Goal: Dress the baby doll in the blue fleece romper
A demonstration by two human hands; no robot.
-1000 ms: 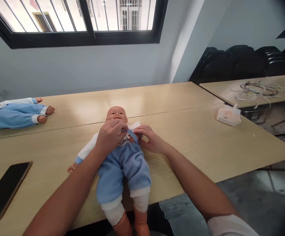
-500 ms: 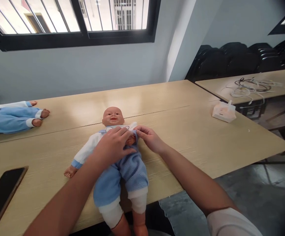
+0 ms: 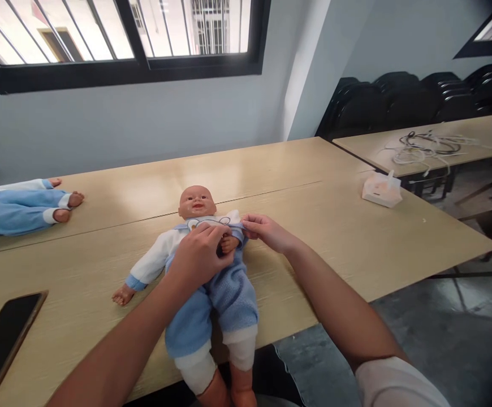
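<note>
Head view: a plastic doll in blue-and-white cloth (image 3: 224,297) lies, feet toward us, on a pale wooden table (image 3: 280,198). Over its chest our left hand (image 3: 201,254) curls, grip hidden; beside its shoulder our nearer right hand (image 3: 269,233) pinches blue fabric edging (image 3: 236,226).

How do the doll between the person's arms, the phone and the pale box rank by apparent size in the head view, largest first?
1. Doll
2. Phone, cut by the left edge
3. Pale box
</note>
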